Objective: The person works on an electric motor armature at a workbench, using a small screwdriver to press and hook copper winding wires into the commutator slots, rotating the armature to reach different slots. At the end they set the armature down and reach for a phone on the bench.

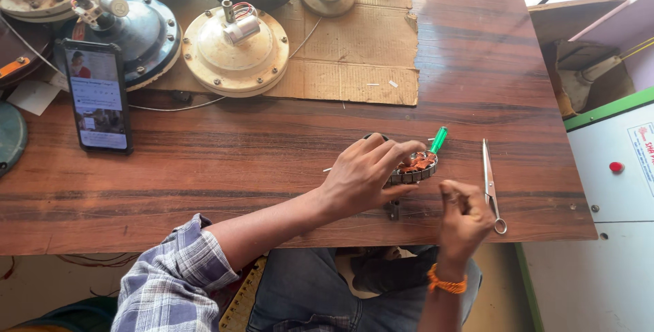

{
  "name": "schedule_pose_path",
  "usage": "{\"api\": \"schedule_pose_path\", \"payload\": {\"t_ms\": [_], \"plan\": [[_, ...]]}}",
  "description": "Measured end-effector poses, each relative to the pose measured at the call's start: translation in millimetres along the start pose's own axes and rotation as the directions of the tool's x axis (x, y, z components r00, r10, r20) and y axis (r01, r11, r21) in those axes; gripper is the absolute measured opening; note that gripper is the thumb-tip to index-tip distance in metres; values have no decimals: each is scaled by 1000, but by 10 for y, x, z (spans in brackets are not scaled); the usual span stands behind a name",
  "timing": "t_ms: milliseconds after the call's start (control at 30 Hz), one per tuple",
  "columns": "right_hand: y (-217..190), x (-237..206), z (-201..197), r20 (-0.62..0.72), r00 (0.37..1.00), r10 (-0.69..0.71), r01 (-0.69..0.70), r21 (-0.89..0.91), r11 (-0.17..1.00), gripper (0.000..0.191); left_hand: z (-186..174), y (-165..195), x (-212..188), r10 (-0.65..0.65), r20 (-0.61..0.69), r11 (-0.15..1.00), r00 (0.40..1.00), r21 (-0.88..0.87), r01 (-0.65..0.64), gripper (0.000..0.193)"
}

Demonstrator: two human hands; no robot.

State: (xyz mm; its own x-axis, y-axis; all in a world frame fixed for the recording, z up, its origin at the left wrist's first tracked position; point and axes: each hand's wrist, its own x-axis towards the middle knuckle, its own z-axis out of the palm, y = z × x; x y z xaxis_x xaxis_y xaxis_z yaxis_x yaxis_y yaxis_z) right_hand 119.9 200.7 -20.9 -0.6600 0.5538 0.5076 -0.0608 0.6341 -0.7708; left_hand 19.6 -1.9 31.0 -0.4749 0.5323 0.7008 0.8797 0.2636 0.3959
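My left hand (361, 174) rests on top of a round fan stator (419, 167) with copper windings, gripping it against the wooden table (272, 162). A green-handled screwdriver (438, 140) pokes out just beyond the stator. My right hand (463, 216) hovers near the table's front edge, right of the stator, fingers pinched together; whatever it pinches is too thin to make out. It wears an orange wristband. A pair of metal scissors (490, 185) lies just right of that hand.
A phone (99, 95) with its screen lit stands at the left. Several ceiling-fan motor housings (235, 49) sit on flattened cardboard (361, 46) at the back. A white machine cabinet (613, 189) stands to the right of the table.
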Motion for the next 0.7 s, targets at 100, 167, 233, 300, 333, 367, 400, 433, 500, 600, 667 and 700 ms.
{"api": "schedule_pose_path", "payload": {"t_ms": [100, 167, 233, 300, 333, 367, 400, 433, 500, 600, 667, 700], "plan": [[-39, 216, -125, 10, 998, -63, 63, -6, 998, 12, 55, -8, -26, 65, -63, 994, 996, 92, -59, 46], [-139, 328, -174, 48, 988, -150, 151, -16, 988, 14, 72, -29, -31, 108, -80, 987, 991, 126, -97, 38], [-288, 442, -245, 99, 965, -242, 246, -28, 969, 14, 82, -50, -29, 134, -76, 983, 988, 137, -123, 36], [-451, 520, -279, 175, 936, -306, 307, 24, 951, 11, 92, -59, -30, 136, -84, 981, 987, 147, -123, 36], [-528, 555, -265, 210, 917, -339, 336, 53, 941, 10, 95, -62, -30, 138, -89, 980, 986, 154, -123, 37], [-597, 592, -239, 231, 906, -355, 355, 43, 934, 9, 96, -65, -30, 134, -77, 981, 988, 154, -121, 38], [-657, 625, -213, 252, 894, -370, 374, 34, 927, 9, 94, -65, -31, 130, -66, 981, 989, 154, -118, 39], [-707, 653, -181, 273, 882, -384, 392, 24, 920, 8, 89, -61, -34, 125, -52, 981, 991, 154, -115, 40], [-777, 720, -100, 292, 847, -444, 463, 6, 886, 8, 73, -47, -34, 127, -47, 980, 991, 160, -118, 40], [-834, 800, 33, 356, 804, -476, 500, 27, 866, 8, 42, -18, -14, 80, -18, 993, 997, 86, -78, 42], [-859, 815, 94, 401, 783, -475, 492, 68, 868, 8, 28, -27, 17, -49, 4, 970, 999, -238, 49, 50], [-870, 818, 124, 421, 775, -472, 480, 94, 872, 9, 24, -43, 33, -149, 41, 852, 988, -502, 149, 57]]}}
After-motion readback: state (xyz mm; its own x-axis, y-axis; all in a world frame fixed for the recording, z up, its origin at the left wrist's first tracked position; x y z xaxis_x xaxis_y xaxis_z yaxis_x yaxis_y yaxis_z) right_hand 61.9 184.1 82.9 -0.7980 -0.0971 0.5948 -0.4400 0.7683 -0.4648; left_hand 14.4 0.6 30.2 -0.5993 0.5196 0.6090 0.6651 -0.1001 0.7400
